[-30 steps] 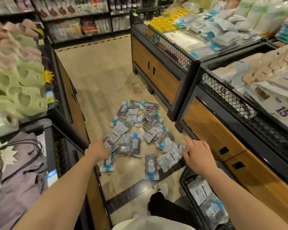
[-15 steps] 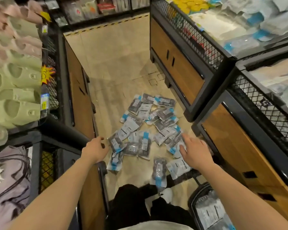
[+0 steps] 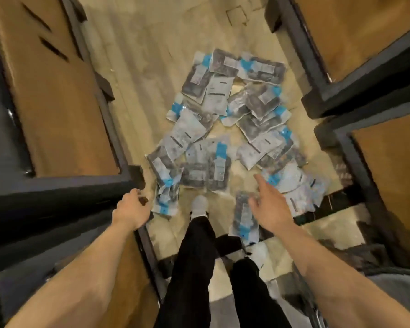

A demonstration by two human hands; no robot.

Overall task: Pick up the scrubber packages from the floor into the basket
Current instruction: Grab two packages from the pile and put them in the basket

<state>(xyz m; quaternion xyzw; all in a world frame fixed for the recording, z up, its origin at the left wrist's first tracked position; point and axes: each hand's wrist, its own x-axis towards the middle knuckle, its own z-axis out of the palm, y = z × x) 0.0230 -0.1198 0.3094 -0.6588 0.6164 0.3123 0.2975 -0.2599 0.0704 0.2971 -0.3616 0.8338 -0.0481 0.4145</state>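
Note:
Several scrubber packages point(image 3: 225, 124), clear bags with dark pads and blue-and-white labels, lie in a heap on the beige floor. My right hand point(image 3: 270, 207) reaches down over the near right of the heap, fingers straight and spread, above one package point(image 3: 243, 216) lying by itself; I cannot tell whether it touches. My left hand point(image 3: 131, 210) hangs at the near left beside the cabinet corner, fingers loosely curled, holding nothing. The basket's rim point(image 3: 315, 313) barely shows at the bottom right.
Wooden display cabinets with dark frames close in on the left point(image 3: 57, 95) and the right point(image 3: 376, 74), leaving a narrow aisle. My legs in black trousers point(image 3: 194, 261) and white shoes point(image 3: 199, 205) stand at the heap's near edge.
The view has tilted down steeply and come closer to the floor. Both hands have dropped lower toward the packages; the right hand now hovers over the nearest ones. The shelves above have left view.

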